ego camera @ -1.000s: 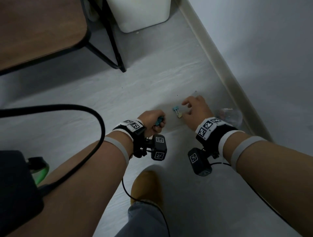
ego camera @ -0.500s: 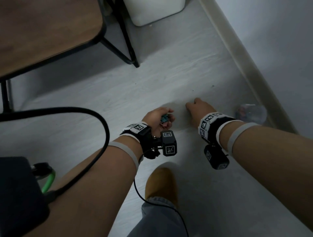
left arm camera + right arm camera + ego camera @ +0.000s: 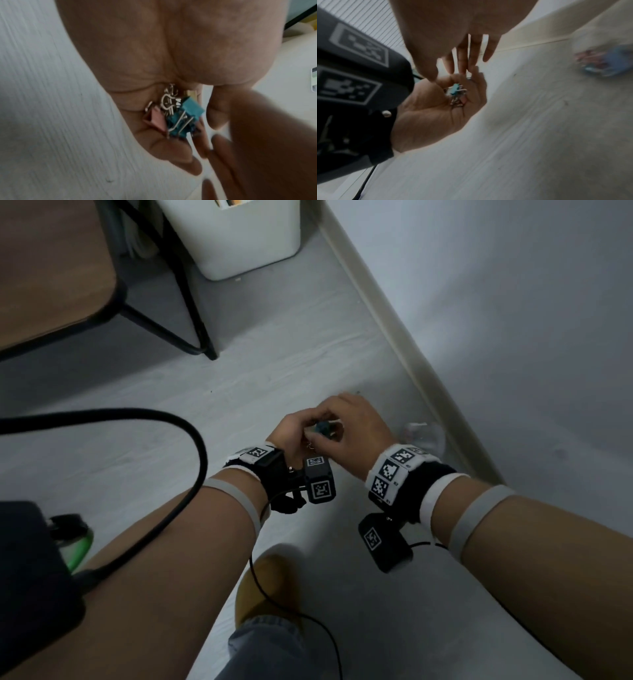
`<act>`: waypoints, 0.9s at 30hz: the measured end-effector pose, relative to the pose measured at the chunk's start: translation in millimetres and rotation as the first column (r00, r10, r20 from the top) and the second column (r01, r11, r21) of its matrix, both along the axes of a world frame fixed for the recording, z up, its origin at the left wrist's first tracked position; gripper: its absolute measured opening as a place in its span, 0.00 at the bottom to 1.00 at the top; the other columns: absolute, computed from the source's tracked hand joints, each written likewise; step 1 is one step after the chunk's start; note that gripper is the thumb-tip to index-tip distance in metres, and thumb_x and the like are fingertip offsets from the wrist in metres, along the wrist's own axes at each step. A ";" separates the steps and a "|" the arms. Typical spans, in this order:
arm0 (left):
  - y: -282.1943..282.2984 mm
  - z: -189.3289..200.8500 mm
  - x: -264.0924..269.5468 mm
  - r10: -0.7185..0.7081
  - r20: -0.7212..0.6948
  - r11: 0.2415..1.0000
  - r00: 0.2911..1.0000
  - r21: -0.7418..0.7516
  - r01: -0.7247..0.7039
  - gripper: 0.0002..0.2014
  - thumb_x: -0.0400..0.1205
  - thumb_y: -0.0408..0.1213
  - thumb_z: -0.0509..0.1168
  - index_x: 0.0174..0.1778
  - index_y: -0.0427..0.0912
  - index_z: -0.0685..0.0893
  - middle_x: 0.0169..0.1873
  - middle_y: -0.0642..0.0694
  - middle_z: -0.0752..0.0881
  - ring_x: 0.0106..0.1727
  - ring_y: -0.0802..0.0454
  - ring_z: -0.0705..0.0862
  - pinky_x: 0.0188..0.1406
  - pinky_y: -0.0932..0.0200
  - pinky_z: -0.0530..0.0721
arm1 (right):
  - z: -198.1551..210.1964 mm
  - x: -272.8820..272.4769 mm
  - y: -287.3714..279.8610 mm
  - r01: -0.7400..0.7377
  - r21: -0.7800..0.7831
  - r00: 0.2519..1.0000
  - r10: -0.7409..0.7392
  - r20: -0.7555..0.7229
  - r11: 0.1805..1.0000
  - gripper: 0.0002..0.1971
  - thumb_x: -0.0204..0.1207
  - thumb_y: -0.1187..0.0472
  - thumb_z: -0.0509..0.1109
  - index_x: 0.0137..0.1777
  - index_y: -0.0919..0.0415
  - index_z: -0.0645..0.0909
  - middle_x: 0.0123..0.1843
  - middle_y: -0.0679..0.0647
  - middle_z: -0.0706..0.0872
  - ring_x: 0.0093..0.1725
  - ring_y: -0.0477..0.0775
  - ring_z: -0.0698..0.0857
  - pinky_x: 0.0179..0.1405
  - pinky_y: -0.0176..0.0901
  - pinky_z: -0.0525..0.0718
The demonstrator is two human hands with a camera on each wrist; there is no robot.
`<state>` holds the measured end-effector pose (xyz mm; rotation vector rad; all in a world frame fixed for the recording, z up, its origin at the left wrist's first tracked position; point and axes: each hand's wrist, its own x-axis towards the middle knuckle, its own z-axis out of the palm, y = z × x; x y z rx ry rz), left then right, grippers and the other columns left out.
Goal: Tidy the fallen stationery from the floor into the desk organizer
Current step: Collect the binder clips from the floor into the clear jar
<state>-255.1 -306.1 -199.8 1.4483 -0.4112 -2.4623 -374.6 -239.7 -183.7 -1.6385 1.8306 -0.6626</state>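
Several small binder clips (image 3: 178,119), teal, pink and pale yellow, lie bunched in my cupped left hand (image 3: 291,429), whose fingers curl round them just above the floor. In the right wrist view the same clips (image 3: 457,93) sit in the left palm (image 3: 428,111). My right hand (image 3: 356,433) is directly over the left one, and its straight fingers (image 3: 462,60) touch the left fingertips while holding nothing. From the head view only a teal bit of the clips (image 3: 322,428) shows between the two hands. No desk organizer is in view.
A clear plastic packet (image 3: 423,433) with coloured contents lies on the grey floor by the skirting board (image 3: 411,344). A white bin (image 3: 246,237) and a wooden table (image 3: 51,275) with black legs (image 3: 185,302) stand farther back. My slippered foot (image 3: 270,587) is below the hands.
The right hand left the floor, where it had reached the teal and yellow clips, and came over the left hand. The left hand opened from a fist into a cup.
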 end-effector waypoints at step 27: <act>36.1 -1.1 -18.8 -0.474 0.152 0.862 0.867 -0.122 0.493 0.40 0.73 0.79 0.49 0.49 0.45 0.84 0.29 0.51 0.74 0.22 0.57 0.68 0.27 0.63 0.63 | 0.2 -67.1 46.0 0.274 0.233 0.929 -0.320 0.187 0.933 0.36 0.58 0.37 0.72 0.67 0.50 0.76 0.58 0.54 0.80 0.51 0.54 0.84 0.49 0.51 0.88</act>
